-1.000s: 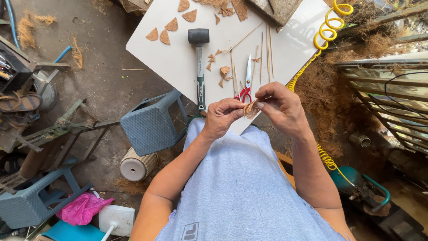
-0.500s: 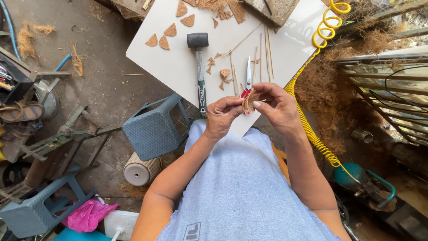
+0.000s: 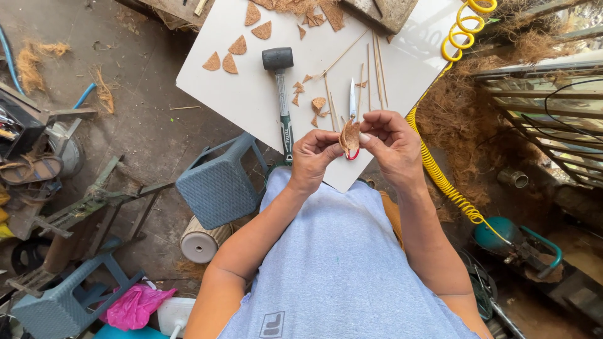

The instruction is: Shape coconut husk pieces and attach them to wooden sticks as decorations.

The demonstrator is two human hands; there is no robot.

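Note:
Both hands meet over the near edge of a white board (image 3: 251, 94). My left hand (image 3: 312, 158) and my right hand (image 3: 389, 141) together pinch a small brown leaf-shaped shell piece (image 3: 349, 137), held upright between the fingertips. Just behind it on the board lie red-handled scissors (image 3: 352, 103), mostly hidden by the piece. A black-headed rubber mallet (image 3: 281, 88) lies left of the hands. Thin wooden sticks (image 3: 375, 66) and several brown triangular shell chips (image 3: 237, 47) are scattered on the board.
A yellow coiled air hose (image 3: 440, 176) runs down the right side to a teal tool (image 3: 496, 235). Grey-blue plastic stools (image 3: 217, 185) stand on the dirt floor at left, beside a pale cylinder (image 3: 200, 242). Coconut fibre (image 3: 465, 119) is piled at right; metal clutter at far left.
Both hands have lifted the shell piece slightly and turned it more upright; the fingers have shifted on it. The view has tilted a little.

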